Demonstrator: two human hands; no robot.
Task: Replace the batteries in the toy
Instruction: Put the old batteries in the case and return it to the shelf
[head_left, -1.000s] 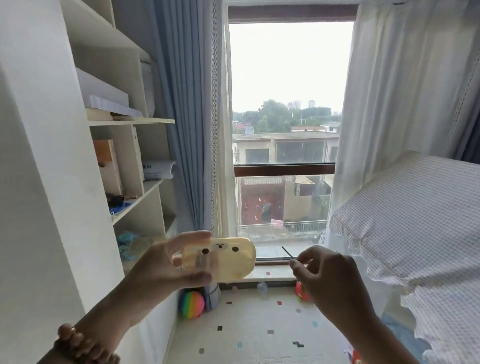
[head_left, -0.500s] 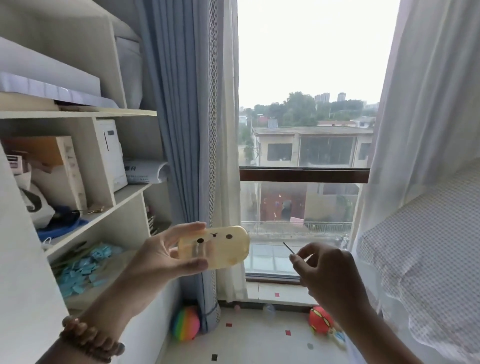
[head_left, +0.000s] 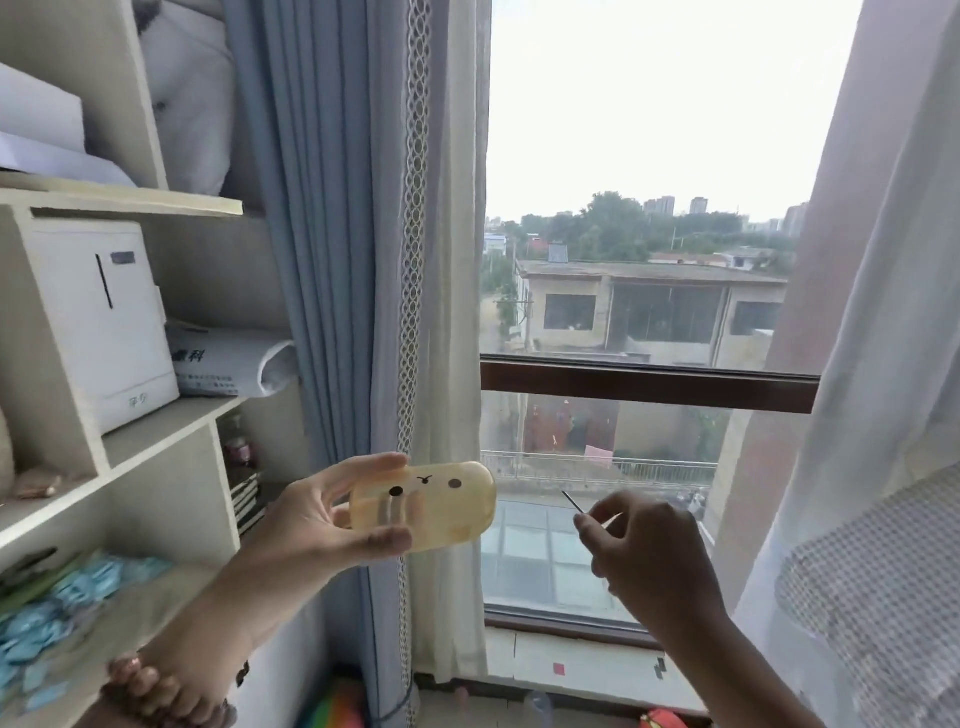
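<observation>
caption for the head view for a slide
Left hand holds yellow toy; right hand pinches thin tool beside it.

– What is the toy (head_left: 423, 506) looking like?

– It is showing as a pale yellow, rounded capsule with a small printed face: two dark dots for eyes and a tiny mark between them. Two short dark bars are sitting side by side just below the face.

– How is it lying?

– It is lying lengthwise in the air, its long axis running from 9 o'clock to 3 o'clock, with the 3 o'clock end tilting slightly up. The face is pointing toward the camera.

– And where is it sitting?

– It is hanging in front of the curtain edge and the lower window pane, being pinched at its 9 o'clock end from above and below.
</observation>
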